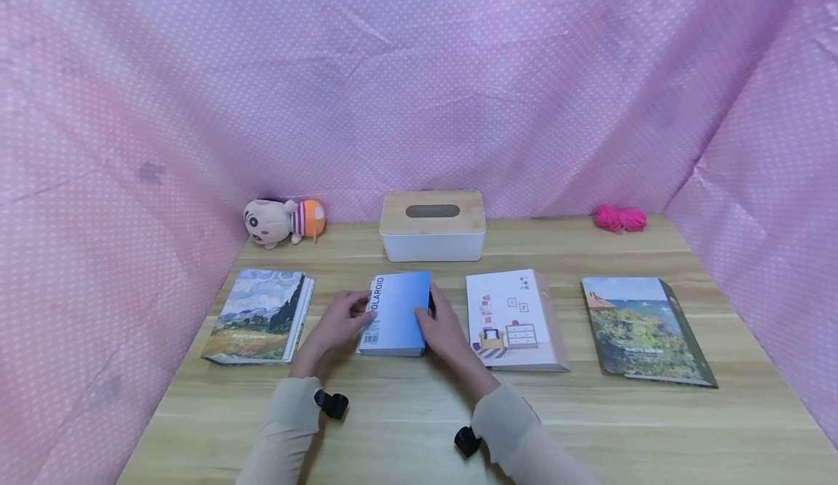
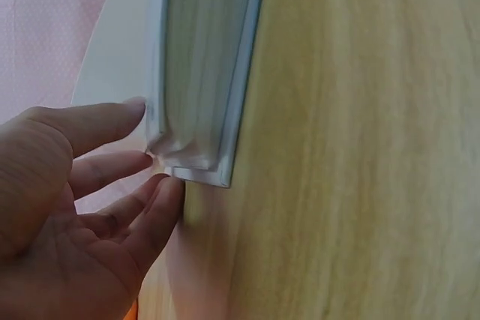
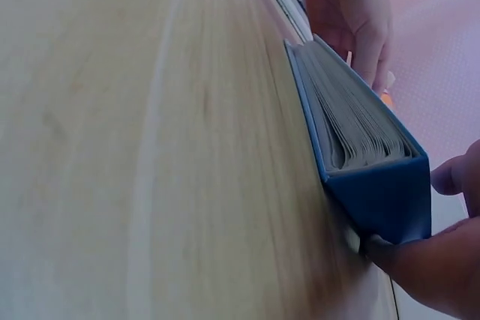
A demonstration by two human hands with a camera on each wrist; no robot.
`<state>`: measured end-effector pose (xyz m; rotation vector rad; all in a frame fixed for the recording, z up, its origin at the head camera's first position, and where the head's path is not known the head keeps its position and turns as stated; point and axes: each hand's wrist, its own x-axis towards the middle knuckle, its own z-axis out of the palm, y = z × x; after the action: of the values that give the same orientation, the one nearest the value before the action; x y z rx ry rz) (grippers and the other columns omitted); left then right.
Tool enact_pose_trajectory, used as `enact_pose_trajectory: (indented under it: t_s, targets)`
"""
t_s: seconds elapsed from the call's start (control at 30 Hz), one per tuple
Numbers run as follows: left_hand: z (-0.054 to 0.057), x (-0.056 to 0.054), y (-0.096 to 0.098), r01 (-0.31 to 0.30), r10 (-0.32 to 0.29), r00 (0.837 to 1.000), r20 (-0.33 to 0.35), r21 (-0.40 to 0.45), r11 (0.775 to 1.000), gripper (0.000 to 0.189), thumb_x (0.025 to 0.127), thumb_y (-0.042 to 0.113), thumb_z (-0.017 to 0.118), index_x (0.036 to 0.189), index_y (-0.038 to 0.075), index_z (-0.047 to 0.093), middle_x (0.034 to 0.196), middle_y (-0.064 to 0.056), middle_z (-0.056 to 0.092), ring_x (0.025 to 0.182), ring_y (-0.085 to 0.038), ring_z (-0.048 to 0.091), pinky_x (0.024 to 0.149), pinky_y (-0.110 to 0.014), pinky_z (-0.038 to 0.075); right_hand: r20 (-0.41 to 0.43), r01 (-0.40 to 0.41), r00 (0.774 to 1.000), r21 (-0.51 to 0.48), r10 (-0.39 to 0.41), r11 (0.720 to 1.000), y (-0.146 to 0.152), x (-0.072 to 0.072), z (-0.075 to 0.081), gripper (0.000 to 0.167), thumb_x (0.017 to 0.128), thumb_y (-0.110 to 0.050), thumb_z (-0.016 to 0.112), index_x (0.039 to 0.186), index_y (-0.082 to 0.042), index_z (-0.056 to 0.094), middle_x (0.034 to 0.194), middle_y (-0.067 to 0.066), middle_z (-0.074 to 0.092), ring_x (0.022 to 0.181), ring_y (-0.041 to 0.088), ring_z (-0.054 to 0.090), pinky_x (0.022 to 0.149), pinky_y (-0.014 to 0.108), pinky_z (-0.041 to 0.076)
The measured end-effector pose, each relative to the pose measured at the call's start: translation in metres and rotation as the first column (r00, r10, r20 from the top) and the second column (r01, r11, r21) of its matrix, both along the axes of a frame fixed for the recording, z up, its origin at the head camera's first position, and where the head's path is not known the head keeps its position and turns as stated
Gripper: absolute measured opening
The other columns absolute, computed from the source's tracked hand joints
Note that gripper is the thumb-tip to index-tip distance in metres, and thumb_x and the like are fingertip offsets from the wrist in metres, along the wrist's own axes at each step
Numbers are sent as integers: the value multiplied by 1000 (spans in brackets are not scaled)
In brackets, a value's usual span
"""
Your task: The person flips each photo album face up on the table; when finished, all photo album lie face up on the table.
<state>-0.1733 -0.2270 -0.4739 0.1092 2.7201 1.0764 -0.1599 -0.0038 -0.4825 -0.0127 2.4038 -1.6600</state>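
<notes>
A blue photo album (image 1: 402, 318) with "POLAROID" along its left side lies face up between my two hands. My left hand (image 1: 339, 320) holds its left, page-opening side, the thumb at the cover's edge. In the left wrist view, that hand's fingertips (image 2: 166, 185) meet the album's corner beside the pages. My right hand (image 1: 447, 331) grips the opposite, spine side. Its thumb lies over the cover, and in the right wrist view a finger reaches the lower edge of the blue spine (image 3: 386, 196). Clear page sleeves (image 3: 360, 129) show between the covers.
Left stands a landscape-painting album (image 1: 258, 318); right are a white album with a drawn room (image 1: 511, 325) and a seaside-painting photo album (image 1: 644, 329). Behind are a plush toy (image 1: 281, 221), a tissue box (image 1: 432, 234) and pink yarn (image 1: 618, 218), before a pink dotted cloth (image 1: 419, 92).
</notes>
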Motion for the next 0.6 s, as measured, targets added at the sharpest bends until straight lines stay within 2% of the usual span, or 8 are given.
enact_pose_trajectory:
  t_s: [0.27,0.47,0.6]
  targets:
    - [3,1,-1,-9,8,999,34,32,999,50,93,28,62,140,15,49,122,-7,55,107,-20,53,96,-42,46,34,3,999,-46,-1,999,5,0,5,59,100,-31,45,153,-26,20,159,1,22,147,26,18,117,51,18]
    - [7,2,0,-37,33,997,73,60,997,50,93,32,61,139,17,49,121,-5,56,107,-21,53,96,-41,45,62,-31,997,-79,36,996,5,0,17,59,99,-38,48,151,-38,19,159,-3,20,147,24,18,116,51,21]
    - [5,2,1,-33,25,996,81,90,995,49,94,36,59,139,20,50,123,-3,57,107,-20,53,96,-40,45,54,-60,996,-94,65,994,7,0,28,60,97,-43,51,149,-44,21,159,-2,22,144,28,26,114,52,27]
